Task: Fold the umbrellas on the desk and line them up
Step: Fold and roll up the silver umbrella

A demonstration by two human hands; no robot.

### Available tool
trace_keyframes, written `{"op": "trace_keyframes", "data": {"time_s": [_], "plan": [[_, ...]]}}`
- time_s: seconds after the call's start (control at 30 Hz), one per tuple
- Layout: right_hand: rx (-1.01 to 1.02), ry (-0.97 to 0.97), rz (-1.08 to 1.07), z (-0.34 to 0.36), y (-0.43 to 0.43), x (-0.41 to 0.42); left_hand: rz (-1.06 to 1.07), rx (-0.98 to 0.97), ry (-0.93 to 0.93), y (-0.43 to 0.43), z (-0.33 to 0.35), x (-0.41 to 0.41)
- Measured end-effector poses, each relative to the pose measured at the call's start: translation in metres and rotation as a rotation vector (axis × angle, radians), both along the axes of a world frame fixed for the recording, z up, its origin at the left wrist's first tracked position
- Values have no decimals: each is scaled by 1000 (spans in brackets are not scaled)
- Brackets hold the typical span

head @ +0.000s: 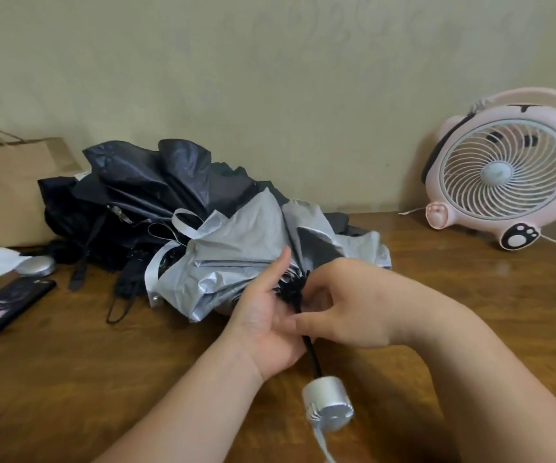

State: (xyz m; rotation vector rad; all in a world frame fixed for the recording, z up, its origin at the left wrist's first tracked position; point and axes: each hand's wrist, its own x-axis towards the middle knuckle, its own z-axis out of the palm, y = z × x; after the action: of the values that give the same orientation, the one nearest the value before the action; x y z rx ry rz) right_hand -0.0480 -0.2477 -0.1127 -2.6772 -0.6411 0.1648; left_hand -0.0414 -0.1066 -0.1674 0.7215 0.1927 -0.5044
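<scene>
A silver umbrella (236, 259) lies half collapsed in the middle of the wooden desk (69, 362), its black shaft running toward me to a silver handle (328, 407). My left hand (266, 319) lies palm up under the shaft near the runner, fingers fairly straight along the canopy ribs. My right hand (346, 305) curls its fingers and thumb round the black runner and shaft. Behind it sits a heap of black umbrellas (136, 195), unfolded and crumpled, with straps hanging toward the desk front.
A pink desk fan (507, 172) stands at the back right with its cord trailing off the edge. At the left are a brown paper bag (12, 192), a small silver round case (36, 265), white paper and a dark flat case (6, 309). The wall is close behind.
</scene>
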Motion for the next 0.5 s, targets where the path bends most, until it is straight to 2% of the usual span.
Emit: {"op": "trace_keyframes", "data": {"time_s": [0.07, 0.17, 0.2, 0.3, 0.37, 0.43, 0.5], "plan": [[106, 39, -33, 12, -15, 0, -13, -28, 4, 1, 4, -1], [227, 46, -215, 30, -54, 4, -13, -42, 27, 3, 3, 1], [208, 96, -265, 29, -66, 7, -18, -29, 32, 4, 2, 2], [132, 404, -324, 10, -77, 20, -75, 35, 27, 5, -3, 7], [158, 551, -322, -3, -68, 29, -98, 79, 10, 10, -8, 8], [334, 582, -351, -12, -64, 35, -131, 108, 6, 9, -11, 9], [508, 514, -367, -16, -64, 37, -143, 119, 11, 7, -12, 9]]}}
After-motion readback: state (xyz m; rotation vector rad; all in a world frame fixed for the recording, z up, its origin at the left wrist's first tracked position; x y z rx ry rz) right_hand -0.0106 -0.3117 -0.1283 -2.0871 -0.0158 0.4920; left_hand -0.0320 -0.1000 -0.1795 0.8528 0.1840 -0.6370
